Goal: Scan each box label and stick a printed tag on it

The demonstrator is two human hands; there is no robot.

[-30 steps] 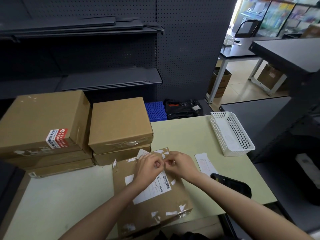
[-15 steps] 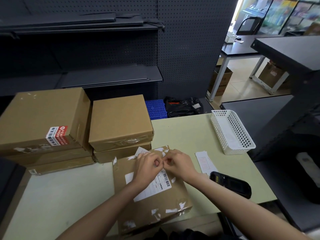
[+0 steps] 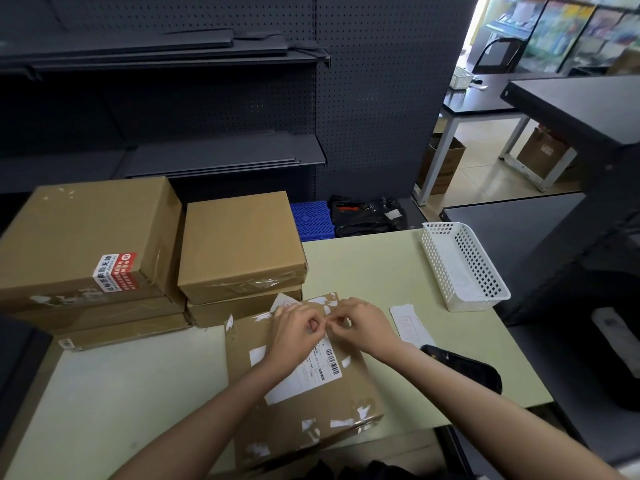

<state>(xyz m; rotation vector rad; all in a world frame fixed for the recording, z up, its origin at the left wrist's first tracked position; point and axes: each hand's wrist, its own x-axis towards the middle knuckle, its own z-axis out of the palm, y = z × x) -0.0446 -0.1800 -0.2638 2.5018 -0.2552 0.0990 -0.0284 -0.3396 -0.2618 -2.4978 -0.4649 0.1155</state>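
A flat cardboard box [image 3: 311, 407] lies in front of me on the pale green table [image 3: 381, 268], with a white shipping label [image 3: 304, 374] and barcode on its top. My left hand [image 3: 294, 332] and my right hand [image 3: 363, 325] meet fingertip to fingertip above the box's far half, fingers curled, pinching something small between them that I cannot make out. A black handheld scanner [image 3: 464, 367] lies on the table to the right of my right forearm. A strip of white paper tags [image 3: 410, 325] lies beside the box.
Two stacks of cardboard boxes stand at the left: a larger stack [image 3: 83, 237] with a red-and-white sticker and a smaller one [image 3: 239, 244]. A white perforated basket [image 3: 464, 265] sits at the right rear. Dark shelving stands behind; a dark counter lies to the right.
Both hands stay together over the box, fingers working slightly. The view has shifted a little; the boxes, scanner and basket have not moved.
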